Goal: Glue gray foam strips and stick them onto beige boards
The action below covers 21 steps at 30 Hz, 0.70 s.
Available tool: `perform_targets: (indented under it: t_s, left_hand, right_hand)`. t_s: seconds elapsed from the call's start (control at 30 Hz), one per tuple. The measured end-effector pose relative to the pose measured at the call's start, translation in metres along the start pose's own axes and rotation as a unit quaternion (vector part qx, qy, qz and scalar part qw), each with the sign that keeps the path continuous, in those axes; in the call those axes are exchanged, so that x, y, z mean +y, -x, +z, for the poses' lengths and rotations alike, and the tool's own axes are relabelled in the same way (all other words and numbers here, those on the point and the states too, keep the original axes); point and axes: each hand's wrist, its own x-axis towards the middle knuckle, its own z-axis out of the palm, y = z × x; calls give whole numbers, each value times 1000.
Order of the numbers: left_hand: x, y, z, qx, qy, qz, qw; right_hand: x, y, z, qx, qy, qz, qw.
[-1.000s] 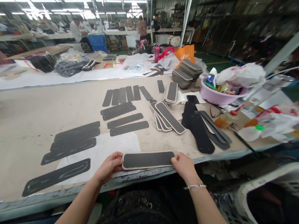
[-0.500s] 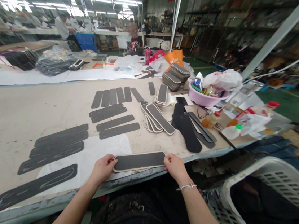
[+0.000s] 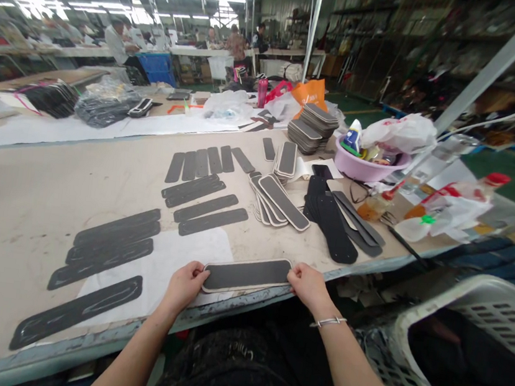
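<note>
A long black strip with a pale border [image 3: 247, 274] lies along the near edge of the worktable [image 3: 25, 208], partly on a white sheet [image 3: 169, 257]. My left hand [image 3: 186, 286] pinches its left end and my right hand [image 3: 306, 285], with a bracelet at the wrist, pinches its right end. Both hands have fingers closed on the strip. Several plain black strips [image 3: 114, 235] lie to the left of my hands, and more [image 3: 204, 202] lie further back.
A fanned stack of bordered strips [image 3: 279, 201] and dark pieces [image 3: 336, 221] lie right of centre. A pink basin [image 3: 368, 166], bottles [image 3: 381, 202] and bags crowd the far right. A white plastic basket [image 3: 463, 350] stands at my right. People work at distant tables.
My hands keep hold of the bordered strip at both ends. Only the camera view has swung slightly; the strip stays at the table's near edge.
</note>
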Motion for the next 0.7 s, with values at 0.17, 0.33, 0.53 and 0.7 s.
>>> perform_targets:
  t_s: [0.17,0.33,0.53,0.7]
  left_hand:
    - [1,-1,1,8,-1,3,1000]
    - [0,-1,3,16,2,2,1000]
    - [1,-1,3,15,-17,6,1000]
    - [8,1,-1,17,-41,6,999]
  right_hand:
    - [4,-1,1,5,13,-10,1000]
    - [5,-2,2,9,32,-10,999]
    - [3,-1,2,19,69,-28,997]
    - [0,-1,2,33,110,-44,992]
